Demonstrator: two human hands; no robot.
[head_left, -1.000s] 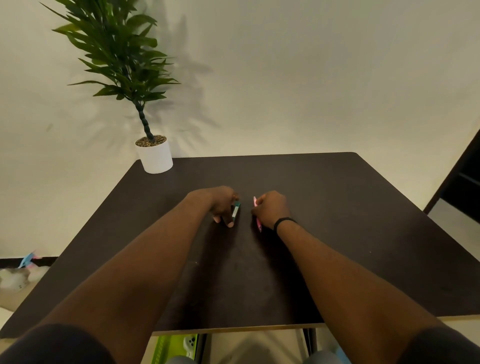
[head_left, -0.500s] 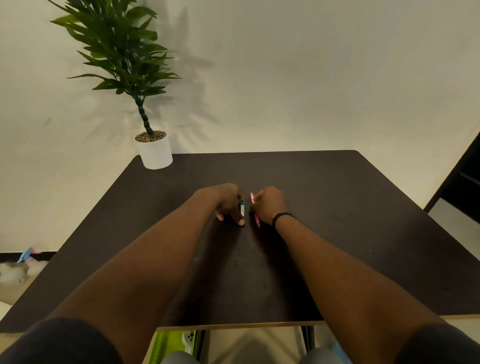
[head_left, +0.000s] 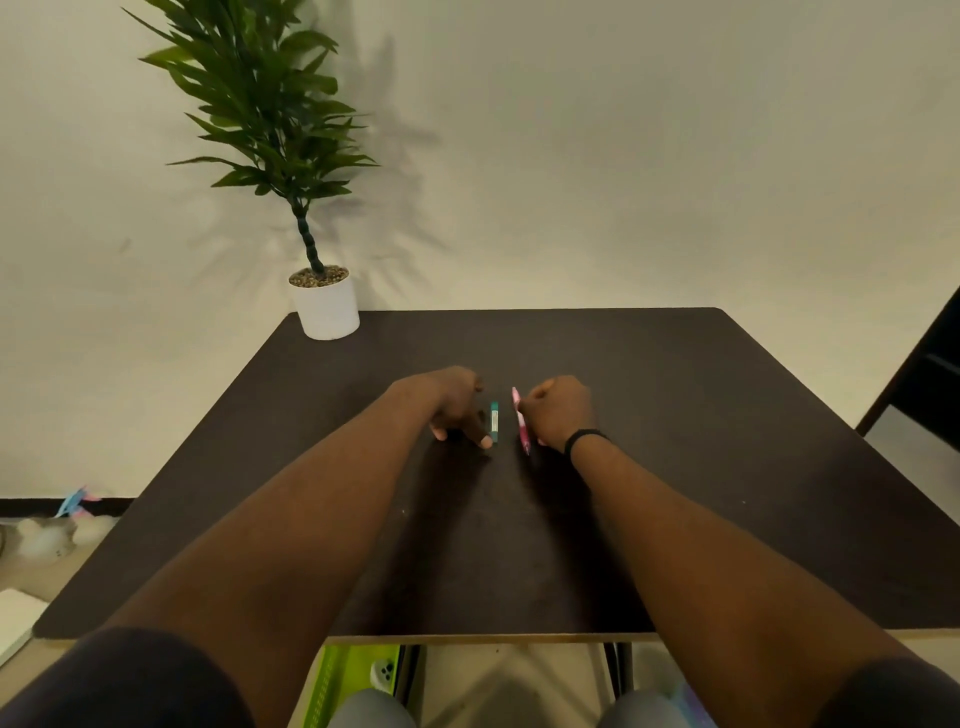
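Observation:
A short teal marker (head_left: 494, 422) with a white label lies flat on the dark table (head_left: 675, 415), pointing away from me. My left hand (head_left: 457, 405) rests just left of it with loosely curled fingers. One fingertip is next to the marker's near end, and the hand no longer grips it. My right hand (head_left: 558, 413), with a black band at the wrist, is curled into a fist and holds a pink pen (head_left: 521, 421). The pen lies roughly parallel to the teal marker, a small gap to its right.
A green plant in a white pot (head_left: 326, 306) stands on the table's far left corner, against the pale wall. A dark piece of furniture (head_left: 930, 374) stands off the right side. A green box (head_left: 353, 680) sits under the near edge, and soft items (head_left: 47, 535) lie on the floor at left.
My left hand has laid the teal marker down on the table and loosened its hold. My right hand keeps the pink pen, barely shifted.

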